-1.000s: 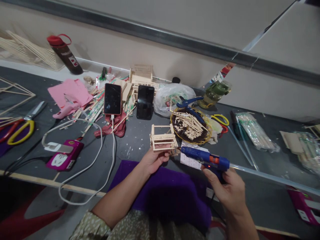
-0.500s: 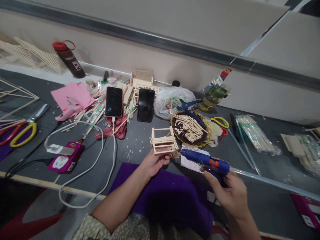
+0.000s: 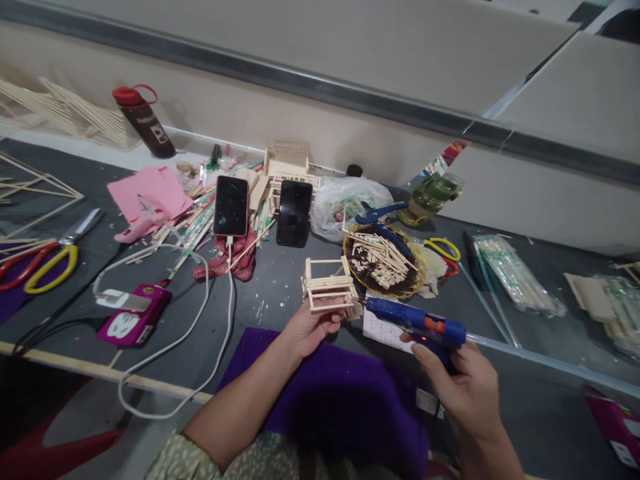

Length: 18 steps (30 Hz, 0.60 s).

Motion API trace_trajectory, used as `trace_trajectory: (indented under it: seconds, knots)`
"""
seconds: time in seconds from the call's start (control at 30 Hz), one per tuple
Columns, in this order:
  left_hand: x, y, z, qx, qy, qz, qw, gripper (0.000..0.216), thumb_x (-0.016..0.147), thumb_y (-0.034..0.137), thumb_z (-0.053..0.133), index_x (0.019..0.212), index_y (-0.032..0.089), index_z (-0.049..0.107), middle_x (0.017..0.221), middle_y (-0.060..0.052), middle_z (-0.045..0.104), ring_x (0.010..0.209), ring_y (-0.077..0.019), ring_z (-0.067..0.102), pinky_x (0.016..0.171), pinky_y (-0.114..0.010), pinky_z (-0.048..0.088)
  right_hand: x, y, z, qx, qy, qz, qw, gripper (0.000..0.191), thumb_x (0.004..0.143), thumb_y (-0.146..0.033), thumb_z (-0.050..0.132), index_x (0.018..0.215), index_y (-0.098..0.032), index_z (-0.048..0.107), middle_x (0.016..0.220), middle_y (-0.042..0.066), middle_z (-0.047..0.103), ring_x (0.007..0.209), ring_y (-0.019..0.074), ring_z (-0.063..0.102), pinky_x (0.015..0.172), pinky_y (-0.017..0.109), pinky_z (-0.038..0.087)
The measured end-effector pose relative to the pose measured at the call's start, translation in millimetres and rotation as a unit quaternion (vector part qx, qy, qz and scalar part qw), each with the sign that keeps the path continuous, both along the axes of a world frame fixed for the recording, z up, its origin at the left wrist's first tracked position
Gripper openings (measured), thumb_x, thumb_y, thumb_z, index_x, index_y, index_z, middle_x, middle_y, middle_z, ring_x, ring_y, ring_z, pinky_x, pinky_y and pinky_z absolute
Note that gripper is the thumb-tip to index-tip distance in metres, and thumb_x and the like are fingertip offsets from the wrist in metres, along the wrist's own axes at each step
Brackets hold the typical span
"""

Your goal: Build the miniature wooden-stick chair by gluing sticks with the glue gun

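My left hand [image 3: 311, 331] is closed on the lower part of a small frame made of wooden sticks [image 3: 327, 285], held above the table's front. In my right hand [image 3: 470, 383] is a blue hot glue gun [image 3: 413, 318] with an orange part on its side and a small red light lit. A long clear glue stick [image 3: 540, 363] sticks out of its back. The gun's nozzle is at the frame's lower right corner; whether they touch I cannot tell. Just beyond lies a yellow-rimmed basket [image 3: 423, 283] with cut stick pieces [image 3: 385, 257] and blue-handled pliers [image 3: 383, 212].
Two phones stand behind the frame, a red one [image 3: 231, 207] and a black one [image 3: 294, 212]. A white cable [image 3: 231, 300] loops to a magenta power strip [image 3: 135, 320]. Scissors [image 3: 55, 260] lie left, packed sticks [image 3: 517, 273] right. A purple cloth [image 3: 345, 393] hangs in front.
The glue gun has shifted slightly right, its nozzle drawn back a little from the frame's corner. My left hand keeps the frame almost still. The whole view has shifted slightly.
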State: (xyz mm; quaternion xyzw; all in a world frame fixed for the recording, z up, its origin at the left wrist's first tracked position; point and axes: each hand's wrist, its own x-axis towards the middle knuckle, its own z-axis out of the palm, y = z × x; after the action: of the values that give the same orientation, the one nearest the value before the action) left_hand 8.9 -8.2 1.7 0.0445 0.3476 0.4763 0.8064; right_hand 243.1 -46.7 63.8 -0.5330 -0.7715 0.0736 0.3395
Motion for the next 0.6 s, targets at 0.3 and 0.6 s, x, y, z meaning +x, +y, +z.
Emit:
trace_trajectory:
  seconds: [0.3,0.6]
  knots:
    - [-0.4,0.5,2.3,0.003,0.002,-0.012,1.0,0.055,0.052,0.026,0.095,0.099,0.013,0.07,0.068,0.0,0.062,0.051,-0.004,0.049,0.044,-0.016,0.033,-2.8,14.6,4.9,-0.031,0.008,0.014,0.999,0.023,0.09,-0.04,0.063,0.089,-0.022,0.078,0.08,0.004,0.078,0.068,0.0218,0.073,0.071,0.03,0.06]
    - [-0.4,-0.4,-0.6,0.005,0.002,-0.009,1.0,0.048,0.053,0.025,0.095,0.093,0.012,0.071,0.068,-0.001,0.063,0.051,-0.004,0.05,0.045,-0.016,0.033,-2.2,16.7,6.4,-0.044,0.011,0.008,0.999,0.028,0.089,-0.045,0.063,0.092,-0.02,0.076,0.077,0.006,0.077,0.065,0.0217,0.072,0.067,0.03,0.059]
